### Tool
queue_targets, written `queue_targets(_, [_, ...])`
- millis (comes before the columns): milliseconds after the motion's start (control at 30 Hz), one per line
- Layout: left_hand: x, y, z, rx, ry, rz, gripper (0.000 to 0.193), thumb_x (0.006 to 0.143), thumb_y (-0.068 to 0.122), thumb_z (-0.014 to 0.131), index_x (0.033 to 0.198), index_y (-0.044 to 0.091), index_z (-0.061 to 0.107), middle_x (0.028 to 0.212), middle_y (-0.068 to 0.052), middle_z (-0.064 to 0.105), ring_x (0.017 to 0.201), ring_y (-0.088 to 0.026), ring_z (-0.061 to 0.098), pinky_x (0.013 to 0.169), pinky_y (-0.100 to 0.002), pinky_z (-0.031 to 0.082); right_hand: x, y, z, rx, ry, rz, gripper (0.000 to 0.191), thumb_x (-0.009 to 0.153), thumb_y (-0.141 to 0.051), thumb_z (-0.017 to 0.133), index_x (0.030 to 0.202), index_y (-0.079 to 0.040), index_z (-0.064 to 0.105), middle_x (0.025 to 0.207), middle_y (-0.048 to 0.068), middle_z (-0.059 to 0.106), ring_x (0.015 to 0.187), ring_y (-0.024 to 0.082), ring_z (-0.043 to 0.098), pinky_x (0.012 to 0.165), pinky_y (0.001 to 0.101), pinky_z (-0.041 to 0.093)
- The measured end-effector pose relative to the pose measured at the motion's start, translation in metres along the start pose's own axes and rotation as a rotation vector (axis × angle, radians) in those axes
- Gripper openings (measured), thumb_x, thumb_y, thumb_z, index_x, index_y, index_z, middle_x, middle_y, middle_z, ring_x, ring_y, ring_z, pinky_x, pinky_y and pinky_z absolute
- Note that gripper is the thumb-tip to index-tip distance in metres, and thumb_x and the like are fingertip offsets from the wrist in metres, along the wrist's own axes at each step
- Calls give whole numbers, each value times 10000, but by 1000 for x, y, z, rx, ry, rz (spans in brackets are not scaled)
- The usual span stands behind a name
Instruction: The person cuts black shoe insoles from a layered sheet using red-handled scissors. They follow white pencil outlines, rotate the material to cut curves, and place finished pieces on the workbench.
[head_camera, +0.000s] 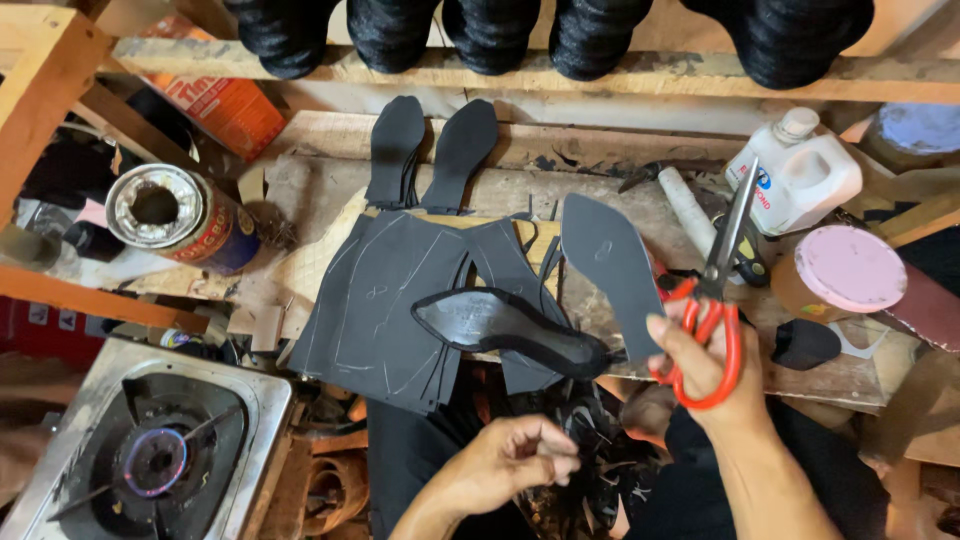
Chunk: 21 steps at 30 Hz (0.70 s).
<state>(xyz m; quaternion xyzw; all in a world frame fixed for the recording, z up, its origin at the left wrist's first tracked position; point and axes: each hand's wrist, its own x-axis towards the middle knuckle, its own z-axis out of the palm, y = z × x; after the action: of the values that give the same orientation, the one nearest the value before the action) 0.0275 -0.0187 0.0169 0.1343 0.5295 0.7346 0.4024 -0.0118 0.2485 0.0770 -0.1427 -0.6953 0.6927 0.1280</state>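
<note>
Here, biggest things first, as I see them from far off through the head camera.

Room: a small, crowded workshop. A wooden shelf (600, 68) runs across the top with black rolls standing on it.

Tabletop: the wooden tabletop (320, 190) is rough and scratched. It is full of stuff, with little bare room.

Stove: a small gas stove (150, 450) sits low on the left, and I see a blue flame in its ring.

Black sheet: a big dark sheet (385, 300) with drawn lines lies flat in the middle of the tabletop.

Glue can: a round open can (175, 215) lies on its side, left of the sheet.

White jug: a white plastic jug (800, 175) stands at the far right. A pink round lid (850, 268) is just beside it.

Sole pieces: two black sole shapes (430, 150) lean at the back, side by side.

Shoe sole with heel: a black pointed sole (500, 325) lies across the sheet's near edge. Its point aims left and its heel end aims right.

Cut sole: the flat grey cut sole (610, 270) is pinched at its bottom by my right thumb. Its long way runs up and a bit left, away from my hand.

Right hand: my right hand (700, 360) is the nearer one to the cut sole. Its grip is closed on the red scissors (715, 300) and on the cut sole too. The blades point up.

Left hand: my left hand (520, 460) is low, below the tabletop edge. Its fingertips are pressed together. I cannot tell if something small is between them.
</note>
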Motion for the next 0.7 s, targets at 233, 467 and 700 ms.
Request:
queue_targets(233, [-1,-64,-35,43,141,-194,169,952,49,682,1111,-8,676,913,-53,719,814,-115,664,701,-243,524,31,-14,10,-639,85,-40,340,877,-332,789,1037,-38,733,676,59,669,624,117,609,608,292,478])
queue_targets(467, [24,-116,-38,661,128,-105,213,872,60,640,1080,53,683,930,-110,773,868,-202,745,804,-302,584,14,0,23,-687,247,-241,292,819,-268,827,976,-43,728,591,60,581,515,133,497,515,325,413])
queue_targets(700, [77,-156,-37,1277,-24,-191,216,892,141,690,1097,76,695,927,-139,750,874,-272,731,775,-380,573,26,32,26,-630,242,-412,237,806,-159,848,785,-28,651,533,10,530,456,85,446,464,300,372])
